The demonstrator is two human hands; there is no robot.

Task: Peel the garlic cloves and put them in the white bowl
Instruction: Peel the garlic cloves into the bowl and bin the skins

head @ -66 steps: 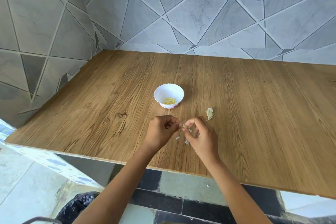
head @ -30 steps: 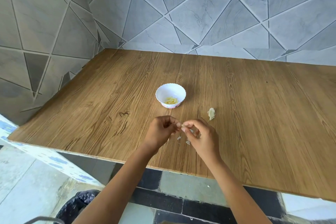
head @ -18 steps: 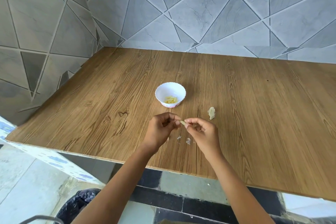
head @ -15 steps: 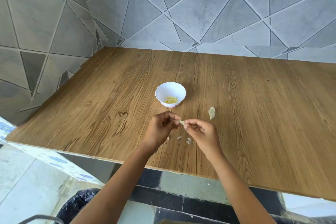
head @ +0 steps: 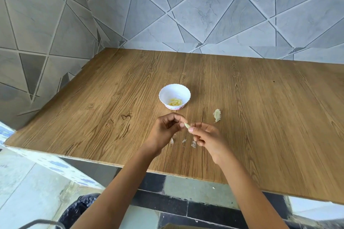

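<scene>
Several peeled cloves (head: 175, 102) in white bowl (head: 164, 93), wooden table (head: 260, 108)

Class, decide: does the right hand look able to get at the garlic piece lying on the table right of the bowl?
Probably yes: only bare table lies between the right hand and the garlic piece, though it is busy pinching a clove.

A wooden table (head: 260, 117) meets a grey tiled wall (head: 186, 15) on its far and left sides. Below its near edge, at left, is a black bag (head: 78, 208), with dark floor tiles (head: 176, 205) to its right.
</scene>
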